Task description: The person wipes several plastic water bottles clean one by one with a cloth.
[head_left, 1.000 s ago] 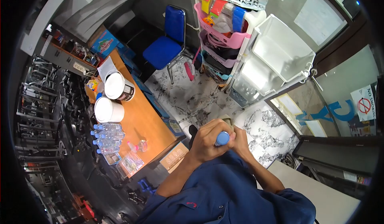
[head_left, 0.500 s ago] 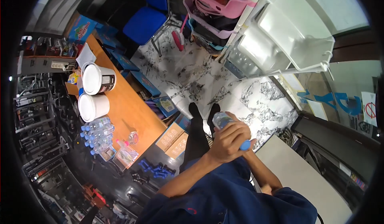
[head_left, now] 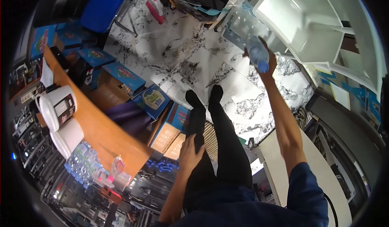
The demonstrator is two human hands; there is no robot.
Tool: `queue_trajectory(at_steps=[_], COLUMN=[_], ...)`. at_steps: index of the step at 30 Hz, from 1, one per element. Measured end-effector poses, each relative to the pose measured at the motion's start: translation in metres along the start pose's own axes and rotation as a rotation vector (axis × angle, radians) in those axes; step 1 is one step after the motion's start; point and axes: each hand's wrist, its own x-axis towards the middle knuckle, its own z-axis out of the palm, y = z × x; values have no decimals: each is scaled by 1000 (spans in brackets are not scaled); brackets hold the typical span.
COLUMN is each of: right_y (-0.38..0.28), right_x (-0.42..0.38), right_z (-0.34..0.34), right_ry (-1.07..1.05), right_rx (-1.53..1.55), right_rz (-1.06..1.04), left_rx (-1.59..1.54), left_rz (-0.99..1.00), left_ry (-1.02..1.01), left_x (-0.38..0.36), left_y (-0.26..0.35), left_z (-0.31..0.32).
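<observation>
My right hand [head_left: 269,66], at the end of an outstretched arm, is closed round a clear plastic water bottle [head_left: 257,53] with a blue cap. The cap end points back towards me. Just beyond the bottle, low on the floor, is a clear bin [head_left: 239,38] with what look like more clear bottles inside, partly hidden by the bottle and hand. My left hand [head_left: 190,153] lies on my left thigh, fingers stretched out, holding nothing.
White stacked bins [head_left: 279,12] rise at the upper right. On the left, an orange-topped counter [head_left: 109,135] bears white tubs [head_left: 65,135] and several water bottles [head_left: 83,160]. Blue cartons [head_left: 121,77] stand under it. A blue chair [head_left: 103,6] and a pink brush [head_left: 154,11] are farther off.
Both hands were together at the bottle in front of me. My right hand has carried it forward to the bin; my left has let go and dropped to my thigh. The view has shifted.
</observation>
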Motion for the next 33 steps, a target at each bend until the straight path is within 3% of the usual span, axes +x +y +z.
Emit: queue_trajectory(at_steps=[3, 5, 7, 8, 12, 15, 20, 24, 30, 33], right_y=[50, 45, 43, 56, 101, 117, 112, 117, 105, 123], right_x=[39, 78, 107, 118, 148, 162, 183, 183, 185, 180], right_z=[42, 61, 73, 84, 130, 163, 187, 188, 165, 163], right_ry=[-36, -274, -348, -353, -370, -229, -215, -173, -304, -373], right_rx=[-161, -115, -59, -193, -209, -181, -297, -231, -31, -16], right_rz=[70, 439, 631, 545, 528, 491, 644, 719, 784, 632], left_rx=[220, 240, 108, 194, 191, 207, 256, 239, 247, 262], left_rz=[-105, -232, -410, -438, -457, -465, -480, -501, -486, -500], left_ry=[33, 36, 3, 24, 83, 96, 85, 88, 107, 84], left_x=[-23, -19, -6, 1, 30, 35, 37, 40, 36, 32], left_y=[-80, -95, -85, -84, -76, -77, -72, -67, -71, -71], left_z=[50, 66, 74, 80, 80, 81, 82, 82, 87, 87])
